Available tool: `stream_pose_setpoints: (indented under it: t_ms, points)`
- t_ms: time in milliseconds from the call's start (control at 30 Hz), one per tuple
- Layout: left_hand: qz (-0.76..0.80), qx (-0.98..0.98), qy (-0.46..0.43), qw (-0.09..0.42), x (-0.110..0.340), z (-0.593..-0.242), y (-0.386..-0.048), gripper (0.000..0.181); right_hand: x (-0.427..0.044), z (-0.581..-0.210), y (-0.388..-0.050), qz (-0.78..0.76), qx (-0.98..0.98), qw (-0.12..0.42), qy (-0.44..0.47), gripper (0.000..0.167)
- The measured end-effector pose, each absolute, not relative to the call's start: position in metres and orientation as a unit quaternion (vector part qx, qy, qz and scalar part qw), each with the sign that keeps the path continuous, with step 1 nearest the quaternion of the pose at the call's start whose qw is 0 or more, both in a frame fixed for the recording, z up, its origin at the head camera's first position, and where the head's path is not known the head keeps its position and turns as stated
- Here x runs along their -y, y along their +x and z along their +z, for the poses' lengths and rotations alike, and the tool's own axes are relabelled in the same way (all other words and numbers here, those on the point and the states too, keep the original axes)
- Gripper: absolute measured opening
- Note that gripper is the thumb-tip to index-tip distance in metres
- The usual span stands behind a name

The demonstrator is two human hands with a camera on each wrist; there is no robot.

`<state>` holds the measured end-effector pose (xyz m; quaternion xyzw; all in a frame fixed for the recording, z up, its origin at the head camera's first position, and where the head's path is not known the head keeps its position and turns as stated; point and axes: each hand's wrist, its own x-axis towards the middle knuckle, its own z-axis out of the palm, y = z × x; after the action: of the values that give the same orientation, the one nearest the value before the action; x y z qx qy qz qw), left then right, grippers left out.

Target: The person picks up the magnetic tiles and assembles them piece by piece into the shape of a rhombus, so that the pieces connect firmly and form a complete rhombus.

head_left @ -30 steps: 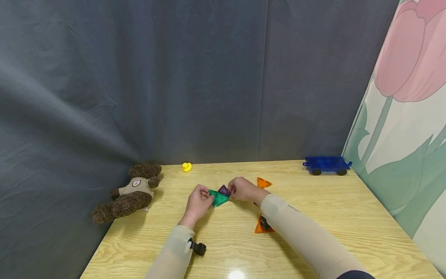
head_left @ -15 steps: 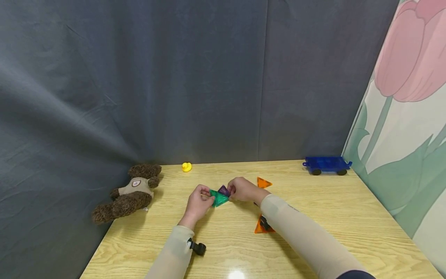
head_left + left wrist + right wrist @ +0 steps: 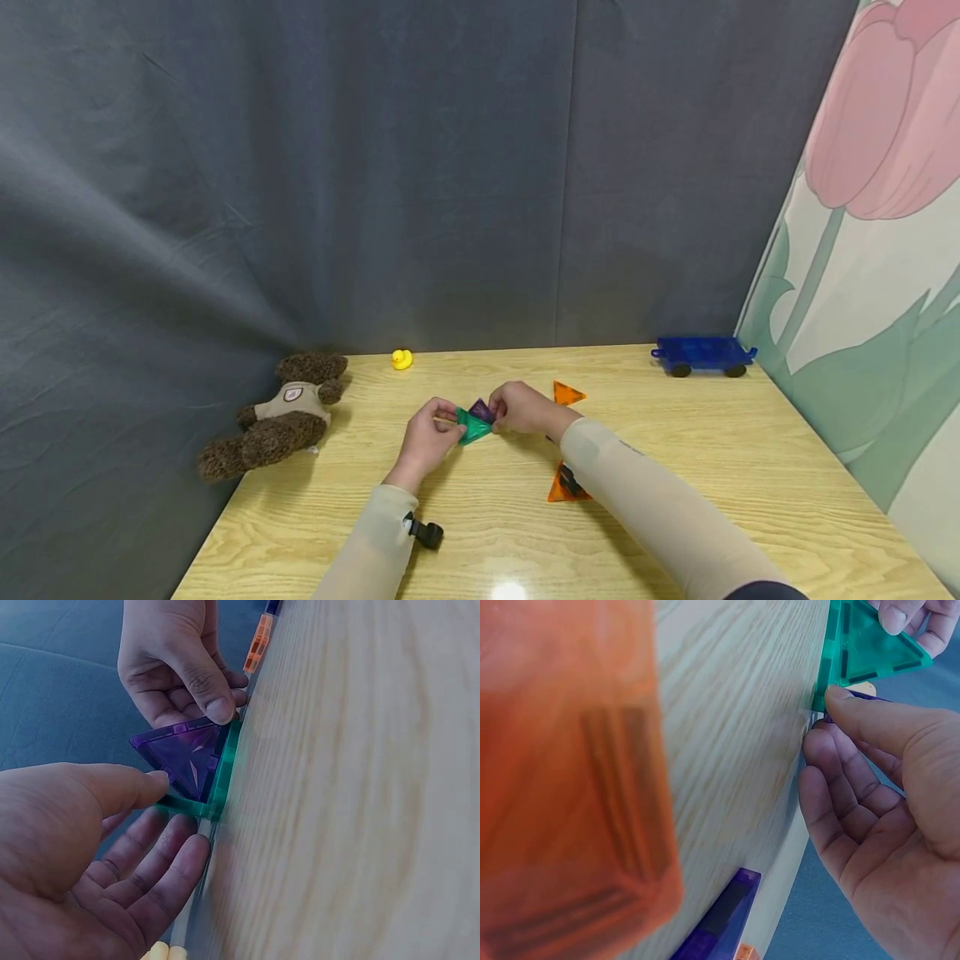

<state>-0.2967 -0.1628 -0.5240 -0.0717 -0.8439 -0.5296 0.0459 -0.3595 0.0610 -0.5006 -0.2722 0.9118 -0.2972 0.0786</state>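
Note:
Two green translucent triangular magnetic tiles meet mid-table. One lies flat (image 3: 477, 428); the other (image 3: 877, 643) stands tilted up from its edge, and my left hand (image 3: 427, 437) pinches it between thumb and fingers. A purple triangular magnetic tile (image 3: 184, 756) also rises from the flat green one, at its far side. My right hand (image 3: 525, 408) pinches the purple tile near its right corner, with the thumb close to the green edge. In the right wrist view the purple tile is mostly hidden behind the right thumb.
Orange triangular tiles lie behind (image 3: 567, 393) and beneath (image 3: 561, 487) the right arm. Another purple tile (image 3: 718, 919) lies near them. At the back stand a yellow rubber duck (image 3: 402, 359) and a blue wheeled car base (image 3: 703, 354). A brown teddy bear (image 3: 288, 412) lies left.
My left hand has shifted slightly right, and the green tile in it has tilted up towards the purple one. The right hand has barely moved.

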Motion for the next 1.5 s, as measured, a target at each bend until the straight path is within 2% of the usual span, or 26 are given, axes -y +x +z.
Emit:
stream_pose_setpoints:
  t_ms: [1033, 1500]
  points:
    - [-0.513, 0.853, -0.089, 0.041, 0.1625, -0.5238, -0.2963, 0.023, -0.0596, -0.501, -0.3593, -0.308, -0.904, 0.092, -0.281, 0.014]
    - [-0.503, 0.856, -0.12, 0.017, 0.1651, -0.523, -0.2939, 0.041, -0.0588, -0.5009, -0.3579, -0.31, -0.903, 0.097, -0.282, 0.013]
